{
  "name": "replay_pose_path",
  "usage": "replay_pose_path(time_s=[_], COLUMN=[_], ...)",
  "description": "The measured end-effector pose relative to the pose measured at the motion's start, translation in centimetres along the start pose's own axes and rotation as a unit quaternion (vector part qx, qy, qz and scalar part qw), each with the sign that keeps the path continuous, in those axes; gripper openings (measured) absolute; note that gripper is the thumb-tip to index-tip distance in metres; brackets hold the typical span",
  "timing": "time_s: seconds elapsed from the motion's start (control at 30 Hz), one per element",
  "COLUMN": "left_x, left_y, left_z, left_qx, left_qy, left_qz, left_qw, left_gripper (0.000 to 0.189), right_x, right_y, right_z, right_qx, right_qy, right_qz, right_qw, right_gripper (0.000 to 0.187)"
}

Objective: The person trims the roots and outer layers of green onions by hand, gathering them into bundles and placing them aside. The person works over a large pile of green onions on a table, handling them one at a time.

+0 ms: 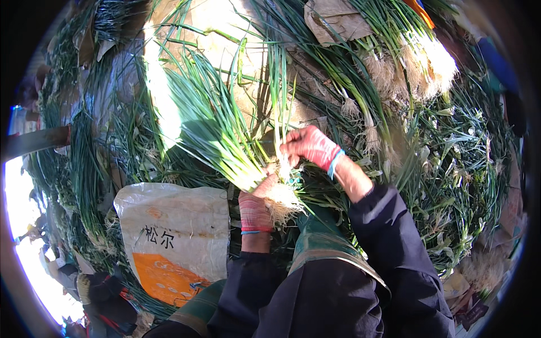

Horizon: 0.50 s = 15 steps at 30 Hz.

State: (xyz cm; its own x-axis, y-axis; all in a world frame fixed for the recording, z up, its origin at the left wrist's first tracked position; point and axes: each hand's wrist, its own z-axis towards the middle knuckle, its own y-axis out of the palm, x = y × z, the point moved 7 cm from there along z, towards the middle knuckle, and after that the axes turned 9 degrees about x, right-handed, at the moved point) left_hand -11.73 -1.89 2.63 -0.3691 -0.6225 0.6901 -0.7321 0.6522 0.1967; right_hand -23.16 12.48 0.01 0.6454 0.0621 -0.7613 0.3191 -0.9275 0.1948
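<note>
My left hand (pixel 257 207), in a reddish knit glove, is closed around the white lower stems of a thick bundle of green onions (pixel 219 148). The leaves fan to the upper left, and the pale roots (pixel 282 205) hang beside that hand. My right hand (pixel 310 148), in a similar glove with a blue band at the wrist, pinches a few green onion stalks (pixel 275 105) near their white ends, just above the roots of the bundle. The leaves of these stalks point straight away from me.
Bundled green onions with bushy roots (pixel 416 63) lie at the upper right by brown paper (pixel 336 21). Trimmed leaves (pixel 448 169) are heaped on the right. A white and orange plastic sack (pixel 181 228) bearing writing lies at my left; more green onions (pixel 86 169) lie beyond it.
</note>
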Motion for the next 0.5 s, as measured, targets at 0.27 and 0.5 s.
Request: replay_pose_path(time_s=[0.27, 0.5], left_x=[-3.2, -2.3], left_y=[0.5, 0.7], left_z=[-1.7, -2.9], left_qx=[-0.027, -0.113], left_qy=[-0.069, -0.105], left_qz=[-0.033, -0.074], left_qw=[0.997, 0.985], left_gripper=[0.034, 0.04], right_x=[1.2, -4.2], right_y=[-0.2, -5.6], right_z=[-4.1, -5.8], right_qx=[0.04, 0.293], right_qy=[0.008, -0.183], right_qz=[-0.027, -0.425], right_qw=[0.999, 0.837], right_gripper=[0.015, 0.04])
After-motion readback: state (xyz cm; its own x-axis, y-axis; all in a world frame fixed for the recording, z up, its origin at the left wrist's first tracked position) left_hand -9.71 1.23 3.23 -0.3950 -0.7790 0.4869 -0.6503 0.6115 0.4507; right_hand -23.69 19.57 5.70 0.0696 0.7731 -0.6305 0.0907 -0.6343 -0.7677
